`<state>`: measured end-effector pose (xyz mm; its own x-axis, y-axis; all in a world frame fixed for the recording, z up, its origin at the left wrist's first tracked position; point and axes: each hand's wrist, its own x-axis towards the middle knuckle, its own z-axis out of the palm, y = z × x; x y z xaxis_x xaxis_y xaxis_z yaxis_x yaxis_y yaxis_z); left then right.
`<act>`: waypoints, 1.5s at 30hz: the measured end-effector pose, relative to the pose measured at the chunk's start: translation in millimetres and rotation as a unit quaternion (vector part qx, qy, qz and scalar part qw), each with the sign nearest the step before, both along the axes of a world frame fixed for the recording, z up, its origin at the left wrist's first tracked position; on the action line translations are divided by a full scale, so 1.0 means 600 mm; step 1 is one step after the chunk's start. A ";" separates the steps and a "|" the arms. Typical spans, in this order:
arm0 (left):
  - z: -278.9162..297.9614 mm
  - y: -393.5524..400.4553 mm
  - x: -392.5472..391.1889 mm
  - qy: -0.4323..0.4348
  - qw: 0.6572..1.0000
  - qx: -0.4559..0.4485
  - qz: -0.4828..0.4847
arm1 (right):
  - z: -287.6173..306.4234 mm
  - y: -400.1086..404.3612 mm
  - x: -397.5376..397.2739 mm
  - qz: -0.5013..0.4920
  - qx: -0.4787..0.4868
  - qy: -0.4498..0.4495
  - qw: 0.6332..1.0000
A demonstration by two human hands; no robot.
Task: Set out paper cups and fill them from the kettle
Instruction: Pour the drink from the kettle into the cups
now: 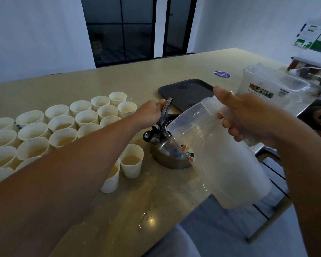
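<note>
Closest to me, my right hand (248,117) is wrapped round the handle of a clear plastic jug (221,154), tipped so its mouth leans down and left over the kettle (167,151); jug's long axis runs from lower right, near me, up to the kettle opening. I read this as a refill, w/ the kettle running low. Just beyond, my left hand (150,114) is clamped on the kettle's handle, prob. to keep the lid (166,110) swung up and the pot steady on the desk (156,201). Kettle sits upright, spout pointing left toward the paper cups (63,127). Two cups stand just beside the kettle; the rest are packed in rows further left, most showing pale liquid inside. Behind the kettle lies a dark tray (185,91), and further right a clear plastic box (272,86) near the desk's far end.
</note>
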<state>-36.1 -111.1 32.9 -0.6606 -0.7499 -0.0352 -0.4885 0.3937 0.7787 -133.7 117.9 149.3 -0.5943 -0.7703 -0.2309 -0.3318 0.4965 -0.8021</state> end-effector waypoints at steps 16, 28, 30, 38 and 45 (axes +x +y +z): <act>0.002 0.004 0.002 -0.004 1.000 -0.005 -0.003 | 0.006 0.003 0.002 0.011 0.014 0.008 1.000; 0.004 0.008 0.002 0.002 1.000 0.014 0.001 | 0.011 -0.001 0.006 0.019 0.021 0.022 0.999; 0.005 0.006 0.003 0.003 1.000 0.012 -0.001 | 0.012 -0.002 0.006 0.021 0.023 0.025 0.999; 0.005 0.008 0.004 0.000 1.000 0.012 0.006 | 0.013 -0.008 0.005 0.020 0.032 0.030 0.999; 0.003 0.006 0.003 0.001 1.000 0.014 0.006 | 0.012 -0.010 0.006 0.023 0.031 0.021 0.999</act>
